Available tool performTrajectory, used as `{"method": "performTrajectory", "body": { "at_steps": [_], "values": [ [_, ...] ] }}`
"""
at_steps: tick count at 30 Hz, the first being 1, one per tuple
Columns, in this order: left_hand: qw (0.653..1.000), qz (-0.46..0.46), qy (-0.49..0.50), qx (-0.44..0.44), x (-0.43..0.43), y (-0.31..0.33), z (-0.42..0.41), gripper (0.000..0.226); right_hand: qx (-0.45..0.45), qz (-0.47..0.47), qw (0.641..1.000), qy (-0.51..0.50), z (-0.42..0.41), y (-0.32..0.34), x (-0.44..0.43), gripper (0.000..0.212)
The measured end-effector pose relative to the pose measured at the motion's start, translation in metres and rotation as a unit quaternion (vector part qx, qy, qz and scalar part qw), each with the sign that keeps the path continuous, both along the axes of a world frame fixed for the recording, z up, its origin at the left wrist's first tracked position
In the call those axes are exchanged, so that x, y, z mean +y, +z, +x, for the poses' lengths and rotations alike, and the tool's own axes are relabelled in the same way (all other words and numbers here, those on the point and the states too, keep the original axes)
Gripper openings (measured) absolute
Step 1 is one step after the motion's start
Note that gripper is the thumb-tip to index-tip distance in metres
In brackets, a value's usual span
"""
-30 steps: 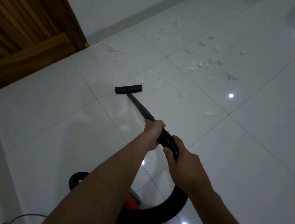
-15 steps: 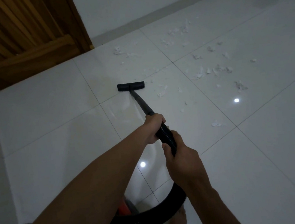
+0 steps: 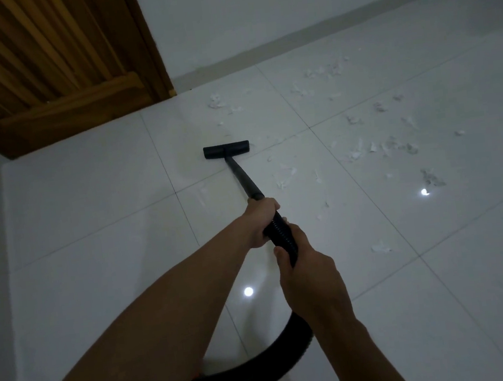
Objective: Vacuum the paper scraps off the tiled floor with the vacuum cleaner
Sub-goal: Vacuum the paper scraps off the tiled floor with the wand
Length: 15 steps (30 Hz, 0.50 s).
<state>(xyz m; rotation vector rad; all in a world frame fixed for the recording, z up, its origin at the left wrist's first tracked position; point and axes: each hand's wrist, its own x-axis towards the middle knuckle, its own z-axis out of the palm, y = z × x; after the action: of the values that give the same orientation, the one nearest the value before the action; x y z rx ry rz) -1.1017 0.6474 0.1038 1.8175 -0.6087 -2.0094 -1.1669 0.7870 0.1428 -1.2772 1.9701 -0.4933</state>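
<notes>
The left hand [image 3: 261,220] has its fingers [image 3: 270,205] wrapped tight round the slim black vacuum wand [image 3: 244,181], where it meets the ribbed black hose [image 3: 282,234]. Just behind them, the right hand [image 3: 308,273] clenches that hose. Ahead of both hands, the flat black floor nozzle [image 3: 226,150] rests on the glossy white tiled floor [image 3: 89,208]. Torn white paper scraps [image 3: 364,149] lie scattered ahead and to the right of the fingers.

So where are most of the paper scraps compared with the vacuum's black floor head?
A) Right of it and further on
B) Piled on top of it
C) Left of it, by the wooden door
A: the paper scraps lie scattered over the tiles to the right of and beyond the floor head, away from the wooden door.
</notes>
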Motion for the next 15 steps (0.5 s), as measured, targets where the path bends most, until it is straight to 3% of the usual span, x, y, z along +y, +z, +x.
{"method": "performTrajectory", "body": {
  "at_steps": [15],
  "values": [
    [0.999,0.003,0.042,0.010,-0.106,-0.011,0.013,0.050,0.025,-0.012,1.000,0.010,0.015,0.001,-0.105,0.054]
  ]
}}
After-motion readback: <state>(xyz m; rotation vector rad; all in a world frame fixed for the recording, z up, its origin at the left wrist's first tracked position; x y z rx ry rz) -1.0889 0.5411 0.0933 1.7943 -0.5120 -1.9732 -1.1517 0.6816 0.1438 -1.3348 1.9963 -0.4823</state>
